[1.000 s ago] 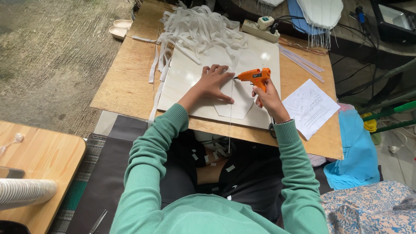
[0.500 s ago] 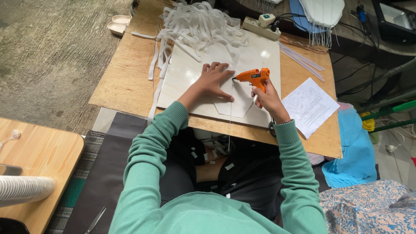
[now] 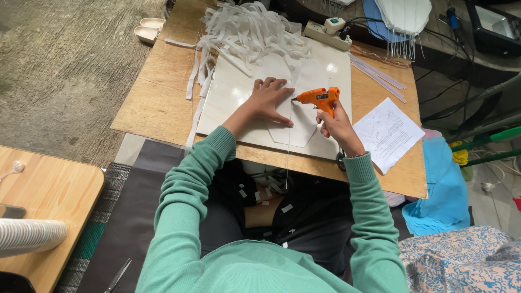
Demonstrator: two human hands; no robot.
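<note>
On the wooden counter (image 3: 163, 103) seen from the head camera lies a white board (image 3: 239, 103), and on it a pale, angular paper cut-out (image 3: 296, 127). Left hand (image 3: 268, 100) presses flat on that cut-out, fingers (image 3: 279, 87) spread and released. Right hand (image 3: 337, 123) has its fingers clenched around the handle of an orange glue gun (image 3: 319, 97), nozzle pointing left, just beside the left fingertips. Behind lies a heap of white strips (image 3: 249, 32); a printed sheet (image 3: 388, 133) lies to the right.
</note>
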